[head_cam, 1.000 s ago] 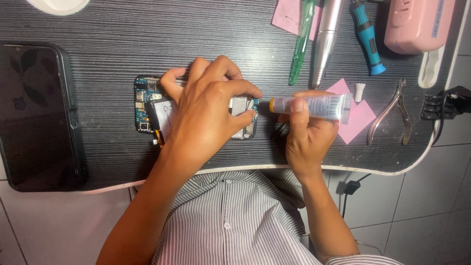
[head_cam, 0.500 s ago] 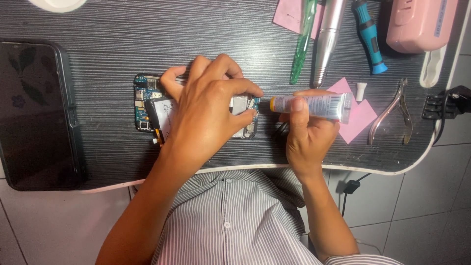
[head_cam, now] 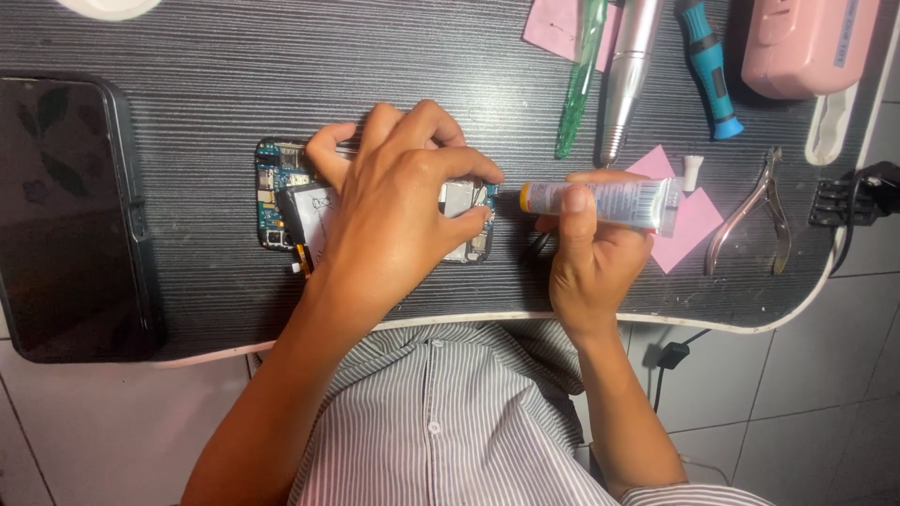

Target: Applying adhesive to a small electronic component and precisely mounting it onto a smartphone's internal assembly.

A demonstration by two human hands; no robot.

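Left hand [head_cam: 398,211] has fingers curled, pinning the opened phone [head_cam: 286,197]. Right hand [head_cam: 591,253] grips a glue tube [head_cam: 600,200] lying sideways just right of the phone, nozzle aimed at its edge.

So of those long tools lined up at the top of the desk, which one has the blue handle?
The short screwdriver, rightmost of the three: teal-blue grip with black bands. Left of it lie a silver pen-shaped tool and a translucent green one.
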